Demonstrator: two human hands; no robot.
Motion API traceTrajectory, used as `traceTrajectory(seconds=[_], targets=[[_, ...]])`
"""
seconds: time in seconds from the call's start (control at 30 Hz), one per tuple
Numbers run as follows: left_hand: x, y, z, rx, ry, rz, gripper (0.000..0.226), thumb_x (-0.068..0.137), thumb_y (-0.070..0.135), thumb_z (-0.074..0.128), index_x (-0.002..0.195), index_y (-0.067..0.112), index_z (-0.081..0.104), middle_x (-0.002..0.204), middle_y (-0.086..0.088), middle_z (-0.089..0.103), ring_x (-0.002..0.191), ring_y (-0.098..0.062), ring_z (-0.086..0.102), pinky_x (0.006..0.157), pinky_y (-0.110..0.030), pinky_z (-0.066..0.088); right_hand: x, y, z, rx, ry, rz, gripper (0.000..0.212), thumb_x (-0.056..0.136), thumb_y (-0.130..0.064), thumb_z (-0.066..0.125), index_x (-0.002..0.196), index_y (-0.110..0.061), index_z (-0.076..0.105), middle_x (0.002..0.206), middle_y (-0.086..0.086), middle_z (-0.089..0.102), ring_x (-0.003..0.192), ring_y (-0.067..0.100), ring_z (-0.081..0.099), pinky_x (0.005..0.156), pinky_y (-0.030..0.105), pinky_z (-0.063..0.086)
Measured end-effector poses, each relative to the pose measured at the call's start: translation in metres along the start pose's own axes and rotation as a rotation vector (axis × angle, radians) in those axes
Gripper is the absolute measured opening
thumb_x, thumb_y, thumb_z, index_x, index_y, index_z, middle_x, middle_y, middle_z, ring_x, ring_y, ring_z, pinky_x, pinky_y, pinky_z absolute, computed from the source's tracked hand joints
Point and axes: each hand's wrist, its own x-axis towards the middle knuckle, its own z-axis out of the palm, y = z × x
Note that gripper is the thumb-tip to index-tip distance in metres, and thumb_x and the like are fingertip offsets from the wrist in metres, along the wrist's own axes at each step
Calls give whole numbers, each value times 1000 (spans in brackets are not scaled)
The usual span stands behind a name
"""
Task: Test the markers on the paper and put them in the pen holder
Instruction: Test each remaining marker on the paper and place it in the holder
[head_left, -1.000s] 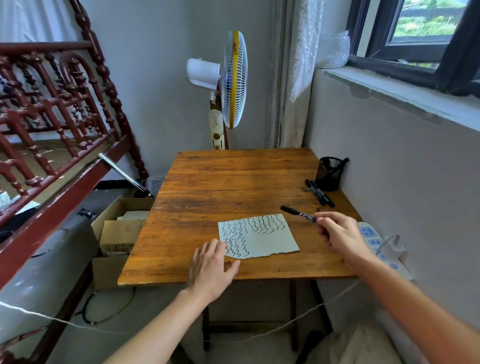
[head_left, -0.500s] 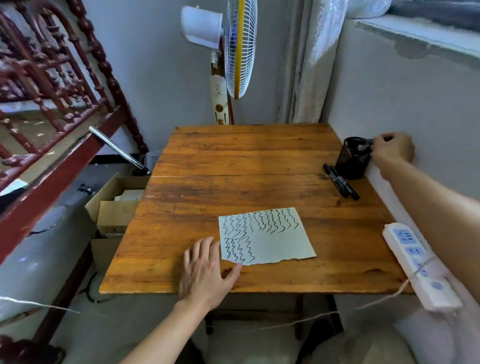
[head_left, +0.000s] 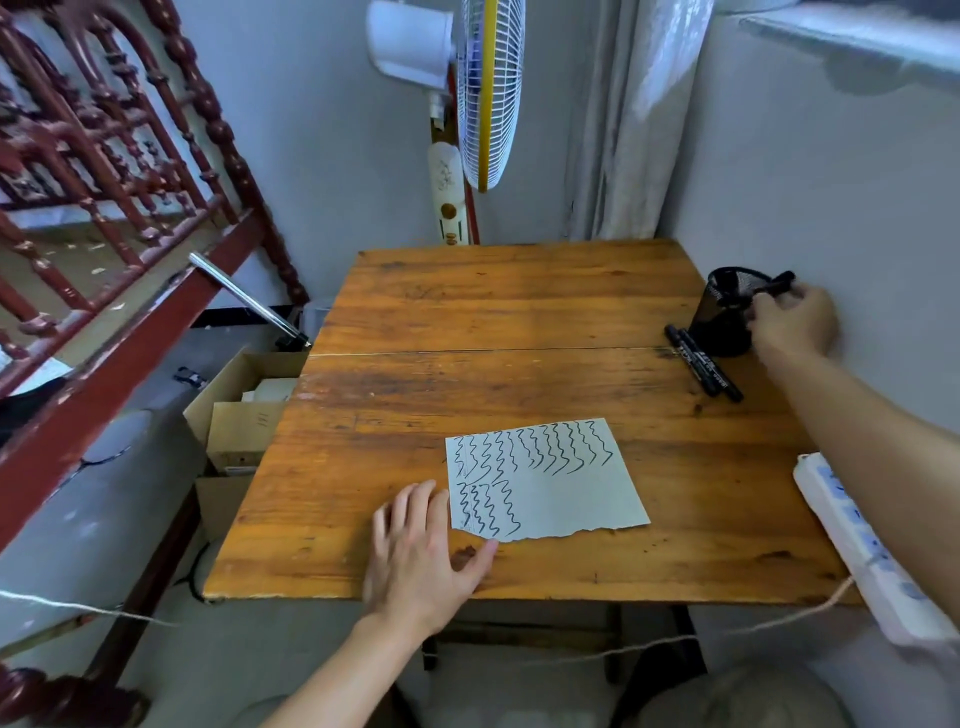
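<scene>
While your left hand (head_left: 421, 545) lies flat and spread on the wooden table (head_left: 467, 322), fingers wide and holding nothing, let it keep pressing just at the lower left corner of the paper (head_left: 550, 488); the thumb tip touches the torn bottom edge, and that is enough to stop the sheet sliding. Wavy test strokes cover the paper's top band and a block at its lower left, so the bare lower right part is where the next strokes should go.

Further right, two black markers (head_left: 701, 364) lie side by side on the table, touching or nearly touching the foot of the black mesh pen holder (head_left: 724, 312). They look like the ones not yet dealt with. Reach for them one at a time so neither rolls toward the table edge.

Your right hand (head_left: 795, 322) is beside the holder on its wall side, fingers curled near a marker (head_left: 779, 285) that leans out over the holder's rim. Whether the fingers actually pinch that marker I cannot tell, since they are partly blurred. To finish this step well, make sure its lower end sits inside the mesh before you let go, and draw your hand away without knocking the holder, which looks light and stands close to the wall. Mind the white power strip (head_left: 872, 551) under your forearm.
</scene>
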Motion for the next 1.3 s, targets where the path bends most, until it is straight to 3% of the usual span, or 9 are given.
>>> traceTrajectory(seconds=[0.1,0.27,0.47,0.67,0.8,0.97,1.1,1.2,1.3], targets=[[0,0,0,-2,1,-5,74,78,72,30,117,14,52,126,-5,54,120,-24,44,99,-50,37,-34,0,-6,-154,-66,6,30,84,-37,61,103,-14,68,103,14,74,96,31,69,89,43,54],[0,-1,2,-3,-7,-18,75,78,74,29,119,16,51,128,-4,52,121,-23,43,101,-51,37,-55,12,6,-568,-424,-119,21,89,-33,66,95,-13,71,90,10,69,81,30,63,71,40,54],[0,-1,4,0,-8,-28,75,78,74,28,120,16,51,130,-3,52,123,-22,41,103,-50,35,-60,11,23,-831,-393,-174,29,86,-34,70,92,-7,61,79,14,66,64,31,64,49,33,48],[0,0,4,0,4,-14,74,79,73,29,119,16,52,128,-3,53,122,-22,43,101,-50,37,-63,9,7,-866,-457,-131,31,87,-37,68,88,-7,59,79,13,65,71,31,64,58,36,51],[-1,0,0,-3,20,-1,75,79,74,25,118,16,53,127,-3,54,120,-23,44,98,-51,39,-100,-6,-12,-701,-525,-271,32,94,-35,53,76,-11,63,68,8,65,60,27,59,55,34,44],[-5,1,-6,-27,17,6,76,81,71,25,125,14,46,130,-5,52,121,-24,45,98,-50,40,-183,-13,-46,-432,-793,-311,30,95,-21,47,67,-14,53,59,4,45,54,19,39,54,32,25],[-13,9,-18,-80,91,103,57,83,52,47,124,14,43,124,-6,55,115,-23,50,95,-45,43,-255,-4,-85,-245,-1016,-181,32,99,-24,46,83,-8,69,57,-5,47,48,10,38,46,28,28],[-25,25,-31,-111,143,279,54,75,29,68,121,13,44,118,-6,58,109,-21,53,91,-42,47,-292,-2,-104,-167,-1155,-52,36,101,-23,45,90,7,62,58,-2,39,47,9,32,46,26,23],[-43,39,-46,-130,154,362,43,69,24,73,106,16,52,101,0,64,92,-15,58,79,-34,51,-319,-6,-115,-134,-1253,-5,33,101,-27,45,91,-4,66,54,-6,38,46,9,32,43,23,24]])
